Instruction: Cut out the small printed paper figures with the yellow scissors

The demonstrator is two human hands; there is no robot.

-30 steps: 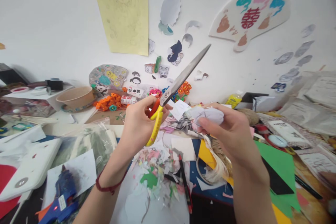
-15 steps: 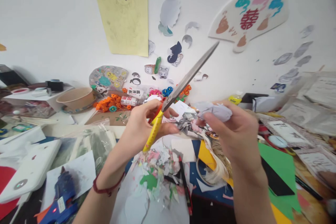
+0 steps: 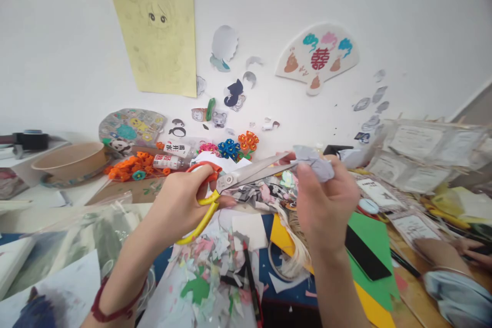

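Note:
My left hand (image 3: 182,205) grips a pair of scissors (image 3: 240,174) by its red and yellow handles. The blades are spread and point right, their tips reaching the edge of a crumpled piece of pale grey paper (image 3: 317,165). Whether the tips touch the paper I cannot tell. Pinched between thumb and fingers, the paper sits in my right hand (image 3: 326,200), partly covered by them. Below both hands, torn paper scraps (image 3: 215,256) in pink, white and green lie over a white sheet (image 3: 165,287).
Green card (image 3: 378,251) and a black strip (image 3: 367,253) lie right, beside a coil of pale cord (image 3: 292,251). Another person's hand (image 3: 442,256) is at far right. Flower ornaments (image 3: 229,148) and a tan bowl (image 3: 71,159) stand along the wall.
The scissors have swung down from pointing up to nearly level, and their blades have opened toward the paper. The camera view has shifted, bringing the other person's hand and sleeve further in.

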